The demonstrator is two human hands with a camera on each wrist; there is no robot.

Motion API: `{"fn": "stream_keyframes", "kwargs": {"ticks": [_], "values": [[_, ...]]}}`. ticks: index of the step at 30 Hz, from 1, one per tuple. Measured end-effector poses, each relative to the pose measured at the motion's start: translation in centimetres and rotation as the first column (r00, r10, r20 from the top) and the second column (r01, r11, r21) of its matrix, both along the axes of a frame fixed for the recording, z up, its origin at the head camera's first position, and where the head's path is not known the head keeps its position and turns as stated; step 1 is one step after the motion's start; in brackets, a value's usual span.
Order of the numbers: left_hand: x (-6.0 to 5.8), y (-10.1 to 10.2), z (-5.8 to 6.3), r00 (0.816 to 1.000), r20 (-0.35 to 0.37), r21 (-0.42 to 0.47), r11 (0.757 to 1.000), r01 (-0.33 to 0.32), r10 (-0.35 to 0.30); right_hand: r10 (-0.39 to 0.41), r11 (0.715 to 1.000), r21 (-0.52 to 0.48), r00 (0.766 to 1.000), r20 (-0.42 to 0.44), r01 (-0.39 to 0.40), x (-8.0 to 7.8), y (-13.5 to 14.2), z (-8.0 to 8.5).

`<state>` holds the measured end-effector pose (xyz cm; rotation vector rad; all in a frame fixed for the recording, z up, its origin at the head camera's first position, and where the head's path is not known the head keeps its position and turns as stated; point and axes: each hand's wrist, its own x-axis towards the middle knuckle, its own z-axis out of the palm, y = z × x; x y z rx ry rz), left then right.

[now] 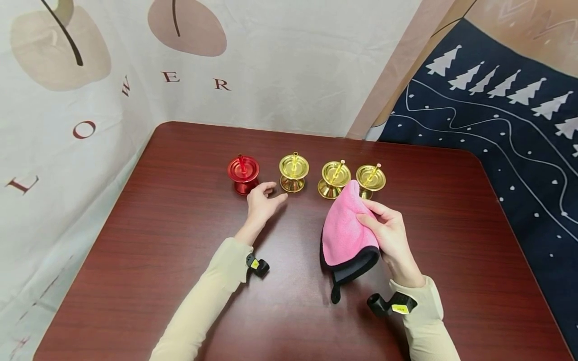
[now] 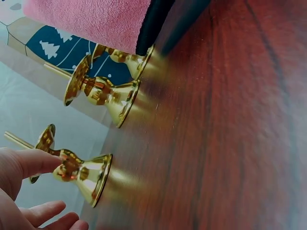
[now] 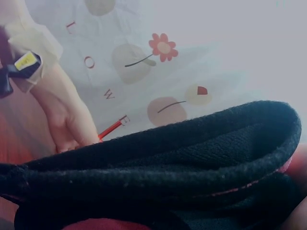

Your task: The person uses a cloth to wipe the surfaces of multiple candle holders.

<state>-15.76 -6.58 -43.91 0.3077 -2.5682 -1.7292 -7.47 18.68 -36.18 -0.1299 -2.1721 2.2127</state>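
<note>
A red candle holder (image 1: 244,173) stands leftmost in a row on the brown table, followed by a gold candle holder (image 1: 294,170) and two more gold candle holders farther right. My left hand (image 1: 264,201) hovers between the red one and the nearest gold one, thumb and fingers apart, holding nothing. In the left wrist view its thumb overlaps the gold stem; whether it touches, I cannot tell. My right hand (image 1: 389,233) pinches a pink cloth (image 1: 349,225) with black edging and a small loop. That cloth hangs in front of the two right-hand gold holders, partly covering them.
The brown table (image 1: 180,281) has rounded far corners. Behind it hangs a pale curtain (image 1: 280,75) with printed letters, and on the right a dark blue cloth (image 1: 478,130) with white trees. Each sleeve carries a small black wrist camera.
</note>
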Motion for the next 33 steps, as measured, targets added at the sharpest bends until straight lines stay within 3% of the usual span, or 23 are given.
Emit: {"fn": "stream_keyframes", "kwargs": {"ticks": [8,14,26,33], "values": [[1.1,-2.0,0.4,0.999,0.008,0.018,0.999,-0.049,0.049,-0.004,1.0,0.0,1.0,-0.002,0.004,-0.1,0.0,-0.1],[1.2,-3.7,0.5,0.994,0.005,0.01,0.994,-0.113,0.113,0.0,1.0,-0.004,1.0,0.0,0.0,-0.1,0.0,-0.1],[0.2,-5.9,0.2,0.97,-0.021,0.005,0.97,-0.242,0.242,0.016,1.0,-0.017,1.0,-0.006,-0.016,-0.3,0.0,-0.3],[-0.8,-6.7,-0.2,0.972,-0.02,-0.045,0.971,-0.234,0.234,0.013,1.0,-0.02,1.0,-0.004,-0.013,-0.3,0.0,-0.4]]}}
